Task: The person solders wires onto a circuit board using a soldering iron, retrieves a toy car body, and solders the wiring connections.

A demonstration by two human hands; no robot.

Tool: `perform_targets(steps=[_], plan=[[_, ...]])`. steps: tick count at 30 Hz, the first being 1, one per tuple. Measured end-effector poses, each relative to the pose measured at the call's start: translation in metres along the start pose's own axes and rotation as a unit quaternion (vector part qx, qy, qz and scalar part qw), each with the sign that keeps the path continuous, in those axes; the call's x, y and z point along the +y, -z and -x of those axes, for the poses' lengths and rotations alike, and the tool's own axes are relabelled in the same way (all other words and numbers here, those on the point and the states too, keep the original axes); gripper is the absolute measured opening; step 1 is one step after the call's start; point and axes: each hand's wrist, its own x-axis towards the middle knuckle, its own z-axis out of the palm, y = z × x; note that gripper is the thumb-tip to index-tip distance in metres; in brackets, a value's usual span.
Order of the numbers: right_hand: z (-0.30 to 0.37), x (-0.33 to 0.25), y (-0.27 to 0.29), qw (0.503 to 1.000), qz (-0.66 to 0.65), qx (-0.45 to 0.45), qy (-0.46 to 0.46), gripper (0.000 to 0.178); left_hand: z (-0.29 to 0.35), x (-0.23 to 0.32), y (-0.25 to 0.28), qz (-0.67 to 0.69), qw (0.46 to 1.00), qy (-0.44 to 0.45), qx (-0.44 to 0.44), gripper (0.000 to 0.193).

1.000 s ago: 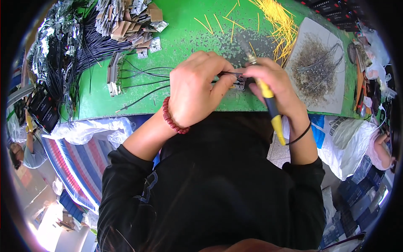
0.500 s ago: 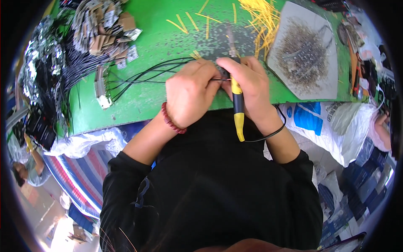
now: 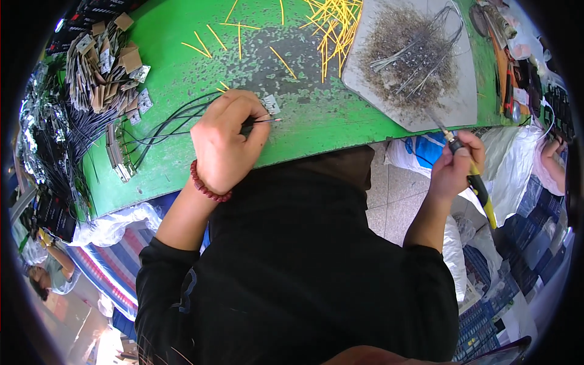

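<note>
My left hand rests over the green table's front part, fingers pinched on a thin black cable whose stripped end points right. A small metal plate with holes lies beside its fingertips. More black cables run left from this hand to a metal piece. My right hand is closed round a yellow and black soldering iron, held past the table's front edge. The iron's tip points up and left at the lower edge of a grey board.
Wire strands and dark residue cover the board. Yellow tubes lie left of it, some scattered singly. Cardboard-and-metal pieces and bundled black cables fill the table's left. Tools lie far right. Another person's arm shows at the right rim.
My right hand has carried the soldering iron away from my left hand, right and toward me, to the board's edge. The view has shifted; the left hand still pinches cable.
</note>
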Motion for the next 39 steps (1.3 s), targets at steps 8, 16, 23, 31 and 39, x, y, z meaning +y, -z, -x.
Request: perform_targets(steps=[8, 16, 23, 31, 39], plan=[[0.005, 0.020, 0.002, 0.996, 0.072, -0.033, 0.037, 0.019, -0.002, 0.003, -0.001, 0.025, 0.999, 0.020, -0.006, 0.013], [0.001, 0.020, 0.004, 0.998, 0.008, -0.034, 0.047, 0.021, -0.002, 0.001, -0.001, 0.012, 1.000, 0.018, -0.007, 0.013], [0.001, 0.009, -0.017, 0.996, -0.018, -0.017, 0.085, 0.015, -0.002, 0.000, 0.001, -0.009, 1.000, 0.006, 0.000, 0.013], [0.029, -0.001, -0.066, 0.990, -0.066, -0.127, 0.009, 0.024, -0.002, -0.002, -0.006, -0.017, 0.999, -0.026, 0.030, 0.012], [0.038, 0.003, -0.111, 0.970, -0.065, -0.232, 0.036, 0.024, 0.000, 0.001, -0.010, -0.070, 0.997, 0.023, 0.038, 0.012]])
